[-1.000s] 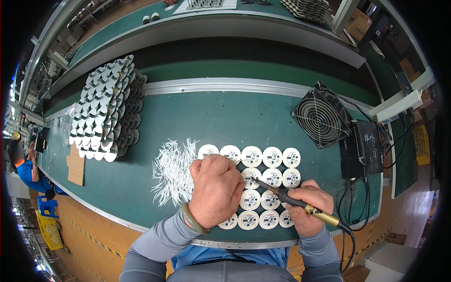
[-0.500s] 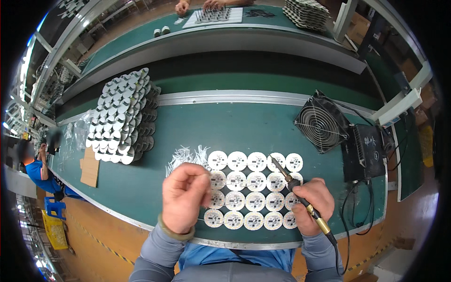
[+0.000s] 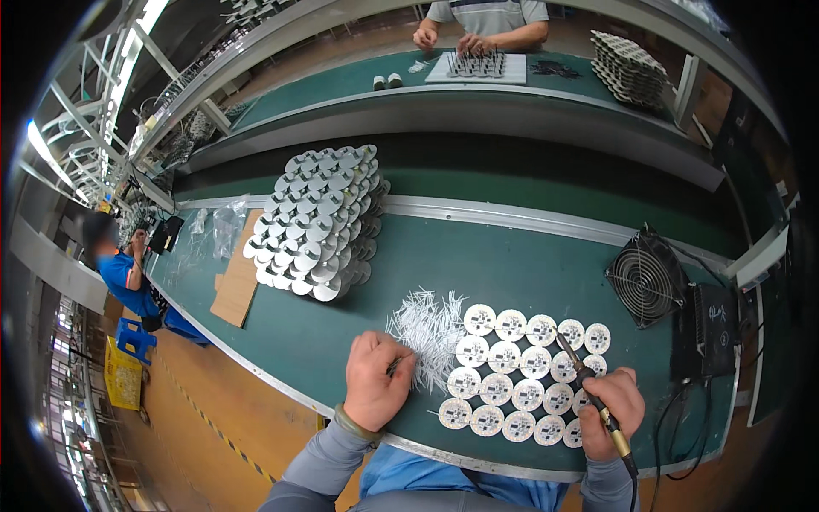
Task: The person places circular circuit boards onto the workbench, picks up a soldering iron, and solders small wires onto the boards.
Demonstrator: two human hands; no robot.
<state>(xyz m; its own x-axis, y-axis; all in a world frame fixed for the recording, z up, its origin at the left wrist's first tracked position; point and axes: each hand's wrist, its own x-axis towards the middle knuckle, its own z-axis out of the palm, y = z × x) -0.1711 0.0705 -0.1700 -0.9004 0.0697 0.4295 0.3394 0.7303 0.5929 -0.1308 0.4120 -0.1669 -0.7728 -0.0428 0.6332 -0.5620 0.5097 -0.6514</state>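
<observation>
My right hand (image 3: 616, 411) grips a soldering iron (image 3: 604, 408) with a dark and brass-coloured handle. Its tip points up and left, over the top row of round white circuit boards (image 3: 528, 394), which lie in a grid of several rows. From here I cannot tell whether the tip touches a board. My left hand (image 3: 376, 381) is closed, fingers curled and pinched, beside a loose pile of short white wires (image 3: 424, 328) left of the boards. What the left fingers hold, if anything, is hidden.
A tall stack of silvery disc panels (image 3: 316, 222) stands at the back left, by brown cardboard (image 3: 235, 277). A black fan (image 3: 646, 277) and a black box (image 3: 710, 328) with cables stand at the right. Co-workers sit across and far left.
The view has swung left, so the bench things appear farther right. My left hand has moved away from the boards toward the wire pile. My right hand still grips the iron.
</observation>
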